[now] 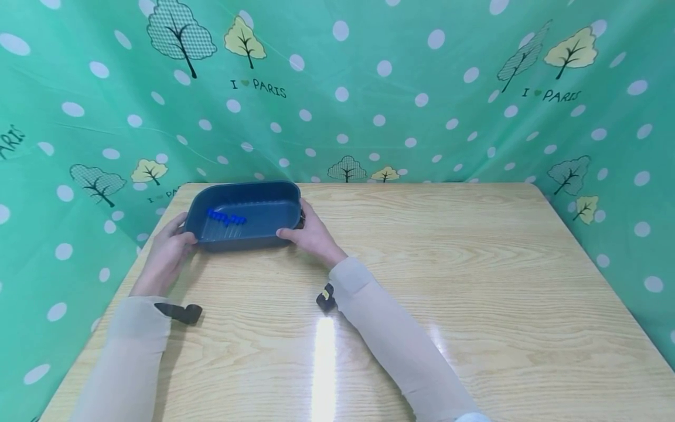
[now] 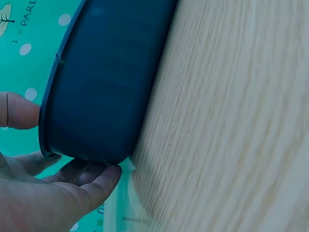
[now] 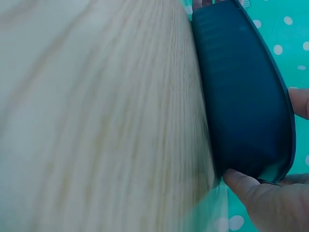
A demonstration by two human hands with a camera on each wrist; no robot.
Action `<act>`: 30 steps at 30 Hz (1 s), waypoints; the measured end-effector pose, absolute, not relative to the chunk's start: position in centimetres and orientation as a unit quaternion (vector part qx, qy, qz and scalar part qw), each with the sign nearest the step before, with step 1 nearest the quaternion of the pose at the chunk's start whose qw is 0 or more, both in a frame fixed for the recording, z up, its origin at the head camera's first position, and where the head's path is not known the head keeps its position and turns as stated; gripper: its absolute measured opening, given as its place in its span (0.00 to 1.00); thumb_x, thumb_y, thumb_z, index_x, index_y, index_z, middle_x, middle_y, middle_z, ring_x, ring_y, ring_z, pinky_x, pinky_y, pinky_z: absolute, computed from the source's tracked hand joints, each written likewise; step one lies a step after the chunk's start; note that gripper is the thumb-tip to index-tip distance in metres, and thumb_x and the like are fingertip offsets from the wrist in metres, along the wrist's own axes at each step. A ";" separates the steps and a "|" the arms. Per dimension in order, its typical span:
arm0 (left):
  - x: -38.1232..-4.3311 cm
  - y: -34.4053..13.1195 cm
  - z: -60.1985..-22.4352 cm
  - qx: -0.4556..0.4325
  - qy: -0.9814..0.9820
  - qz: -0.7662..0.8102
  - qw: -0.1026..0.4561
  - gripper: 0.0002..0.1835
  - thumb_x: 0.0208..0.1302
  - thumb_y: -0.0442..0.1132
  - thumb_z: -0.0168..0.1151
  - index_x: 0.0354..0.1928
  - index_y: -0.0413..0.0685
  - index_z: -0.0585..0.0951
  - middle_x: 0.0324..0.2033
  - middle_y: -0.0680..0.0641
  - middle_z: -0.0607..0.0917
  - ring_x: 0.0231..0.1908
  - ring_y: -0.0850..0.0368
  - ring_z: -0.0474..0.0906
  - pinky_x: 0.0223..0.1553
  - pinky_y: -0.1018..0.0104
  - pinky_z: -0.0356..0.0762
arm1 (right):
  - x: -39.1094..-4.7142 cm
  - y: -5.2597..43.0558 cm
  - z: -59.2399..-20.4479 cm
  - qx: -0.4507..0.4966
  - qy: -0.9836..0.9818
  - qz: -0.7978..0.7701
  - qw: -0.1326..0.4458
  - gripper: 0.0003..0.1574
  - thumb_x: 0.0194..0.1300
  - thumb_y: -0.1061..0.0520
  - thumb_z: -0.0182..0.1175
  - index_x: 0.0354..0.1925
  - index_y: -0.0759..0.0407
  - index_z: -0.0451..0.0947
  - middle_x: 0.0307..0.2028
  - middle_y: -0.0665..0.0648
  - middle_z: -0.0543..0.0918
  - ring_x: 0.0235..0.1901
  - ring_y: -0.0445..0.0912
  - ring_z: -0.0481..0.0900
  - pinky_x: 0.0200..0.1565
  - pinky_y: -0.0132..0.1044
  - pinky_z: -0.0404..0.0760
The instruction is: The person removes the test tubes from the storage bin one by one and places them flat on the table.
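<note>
A dark blue rectangular plastic basin point(image 1: 253, 243) is at the back left of the table, held at its two short ends. My left hand point(image 1: 167, 249) grips the left end, its thumb at the near rim and fingers along the end wall. At the opposite end, my right hand point(image 1: 313, 231) holds the basin the same way, thumb over the near rim corner. Inside lie several small bright blue pieces point(image 1: 227, 217) in an uneven row; their kind is too small to make out. Both wrist views show fingertips point(image 2: 112, 175) low against the basin's wall, close to the tabletop.
The light wood table point(image 1: 448, 281) extends to the right and toward me. A green polka-dot cloth point(image 1: 379, 117) hangs behind it and at the sides. Black wrist straps point(image 1: 184, 313) stick out from both sleeves, and a light glare lies on the wood at front middle.
</note>
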State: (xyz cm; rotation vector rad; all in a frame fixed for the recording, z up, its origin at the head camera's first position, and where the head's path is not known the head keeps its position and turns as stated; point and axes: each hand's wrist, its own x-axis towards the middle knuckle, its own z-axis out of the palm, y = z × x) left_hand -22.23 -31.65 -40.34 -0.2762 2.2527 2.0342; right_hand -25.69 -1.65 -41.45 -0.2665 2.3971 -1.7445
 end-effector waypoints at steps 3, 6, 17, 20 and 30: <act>-22.3 -31.4 -40.3 -0.088 0.740 0.666 0.045 0.42 0.62 0.26 0.41 0.76 0.53 0.39 0.74 0.38 0.43 0.70 0.45 0.49 0.70 0.52 0.52 | -25.6 -1.5 -41.5 -0.083 0.804 -0.583 0.085 0.62 0.54 0.51 0.71 0.75 0.50 0.43 0.71 0.58 0.59 0.68 0.51 0.61 0.67 0.45 0.61; -22.2 -31.3 -40.3 -0.081 0.739 0.667 0.046 0.42 0.62 0.26 0.41 0.75 0.52 0.39 0.74 0.38 0.42 0.71 0.44 0.47 0.70 0.51 0.50 | -25.6 -1.3 -41.5 -0.085 0.802 -0.585 0.083 0.62 0.54 0.52 0.71 0.75 0.50 0.44 0.71 0.58 0.59 0.68 0.50 0.60 0.67 0.45 0.61; -22.3 -30.9 -40.5 -0.074 0.748 0.658 0.050 0.42 0.63 0.26 0.42 0.75 0.51 0.39 0.73 0.36 0.42 0.70 0.43 0.49 0.70 0.52 0.53 | -25.6 -0.7 -41.6 -0.100 0.791 -0.599 0.071 0.59 0.53 0.55 0.71 0.74 0.52 0.48 0.69 0.60 0.62 0.67 0.52 0.61 0.67 0.47 0.61; -22.2 -30.9 -40.5 -0.069 0.752 0.654 0.049 0.42 0.63 0.26 0.43 0.75 0.51 0.39 0.73 0.36 0.43 0.69 0.43 0.50 0.69 0.52 0.54 | -25.7 -0.6 -41.6 -0.103 0.790 -0.601 0.071 0.58 0.53 0.55 0.71 0.74 0.52 0.49 0.68 0.60 0.63 0.67 0.52 0.61 0.67 0.47 0.61; -21.8 -30.3 -40.5 -0.058 0.769 0.635 0.045 0.42 0.63 0.27 0.45 0.75 0.49 0.40 0.73 0.35 0.45 0.64 0.46 0.58 0.56 0.68 0.68 | -25.5 0.0 -41.7 -0.101 0.787 -0.604 0.070 0.58 0.54 0.56 0.70 0.74 0.51 0.48 0.68 0.59 0.63 0.67 0.52 0.62 0.67 0.46 0.61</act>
